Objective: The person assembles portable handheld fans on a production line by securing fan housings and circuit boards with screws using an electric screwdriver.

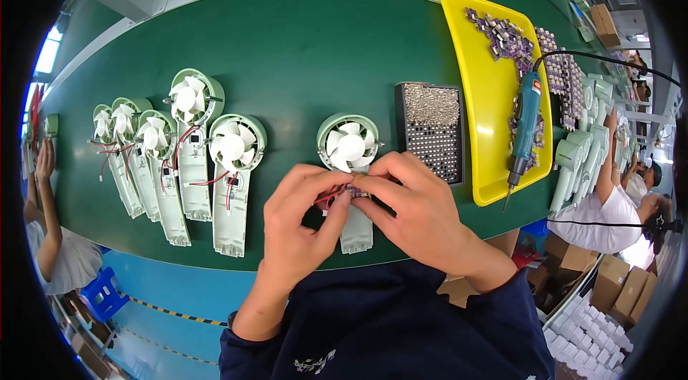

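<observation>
A handheld fan half-shell [357,234] in pale green lies in front of me, its white fan blades [346,147] in the round head. Over its handle my two hands meet, fingertips nearly touching. Between them is a small purple circuit board [357,193], partly hidden by fingers. Red wires [326,198] run under the pinched fingers of my left hand [301,216]. My right hand [424,209] closes its thumb and fingers at the board's right side. The exact contact point of wires and board is covered.
Several similar fan half-shells [231,226] with loose wires lie to the left. A black screw tray [433,133] stands to the right, beside a yellow tray [487,165] with purple boards and a teal electric screwdriver [527,118]. Other people sit at both sides.
</observation>
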`<control>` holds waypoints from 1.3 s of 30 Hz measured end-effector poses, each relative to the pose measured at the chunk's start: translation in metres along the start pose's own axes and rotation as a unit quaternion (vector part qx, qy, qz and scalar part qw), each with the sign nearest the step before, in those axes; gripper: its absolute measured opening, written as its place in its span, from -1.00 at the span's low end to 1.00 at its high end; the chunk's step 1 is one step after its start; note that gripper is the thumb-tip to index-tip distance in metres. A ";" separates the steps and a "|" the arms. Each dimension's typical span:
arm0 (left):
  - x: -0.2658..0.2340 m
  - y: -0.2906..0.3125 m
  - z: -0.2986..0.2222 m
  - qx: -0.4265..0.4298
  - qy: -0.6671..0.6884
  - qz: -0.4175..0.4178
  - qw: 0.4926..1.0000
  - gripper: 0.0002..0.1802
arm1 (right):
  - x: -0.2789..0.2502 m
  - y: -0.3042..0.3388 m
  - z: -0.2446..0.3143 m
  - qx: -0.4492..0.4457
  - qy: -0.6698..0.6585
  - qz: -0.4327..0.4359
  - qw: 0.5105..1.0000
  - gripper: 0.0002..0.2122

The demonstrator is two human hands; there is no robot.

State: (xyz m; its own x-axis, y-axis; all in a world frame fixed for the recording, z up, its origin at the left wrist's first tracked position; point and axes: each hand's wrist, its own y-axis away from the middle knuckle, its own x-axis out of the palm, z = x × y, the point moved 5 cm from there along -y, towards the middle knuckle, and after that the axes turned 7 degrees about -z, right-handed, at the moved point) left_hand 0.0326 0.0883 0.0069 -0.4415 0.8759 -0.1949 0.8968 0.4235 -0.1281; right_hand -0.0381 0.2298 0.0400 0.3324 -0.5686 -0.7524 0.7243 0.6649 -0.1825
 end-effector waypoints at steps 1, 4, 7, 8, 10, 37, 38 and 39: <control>0.000 -0.002 -0.002 0.009 -0.011 0.012 1.000 -0.69 | -0.001 -0.001 -0.001 0.001 -0.011 0.007 1.000 -0.69; -0.002 -0.002 0.001 0.011 -0.016 0.025 0.999 -0.64 | -0.001 -0.001 0.002 -0.019 -0.003 0.031 0.999 -0.67; -0.002 0.002 0.002 0.027 -0.028 0.029 0.999 -0.62 | -0.006 0.000 0.005 -0.060 0.032 0.033 0.997 -0.67; 0.000 0.002 0.003 0.030 -0.027 0.026 0.999 -0.62 | -0.007 0.002 0.003 -0.060 0.038 0.042 0.997 -0.66; 0.003 0.002 0.005 0.037 -0.029 0.032 0.998 -0.63 | -0.006 0.005 0.001 -0.055 0.043 0.026 0.997 -0.66; 0.018 0.003 -0.001 -0.039 -0.064 0.023 0.997 -0.79 | -0.149 0.092 -0.147 0.399 -0.045 -0.268 0.876 -0.63; 0.024 0.004 -0.004 -0.035 -0.059 0.029 0.997 -0.79 | -0.157 0.095 -0.134 0.366 -0.138 -0.312 0.866 -0.63; 0.028 0.003 -0.003 -0.041 -0.056 0.029 0.997 -0.79 | -0.160 0.097 -0.125 0.331 -0.230 -0.354 0.844 -0.63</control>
State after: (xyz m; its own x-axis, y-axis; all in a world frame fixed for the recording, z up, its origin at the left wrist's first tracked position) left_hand 0.0233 0.1151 0.0042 -0.3860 0.8697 -0.3075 0.9179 0.3953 -0.0341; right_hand -0.0968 0.4462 0.0633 -0.2359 -0.9389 -0.2505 0.9681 -0.2496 0.0237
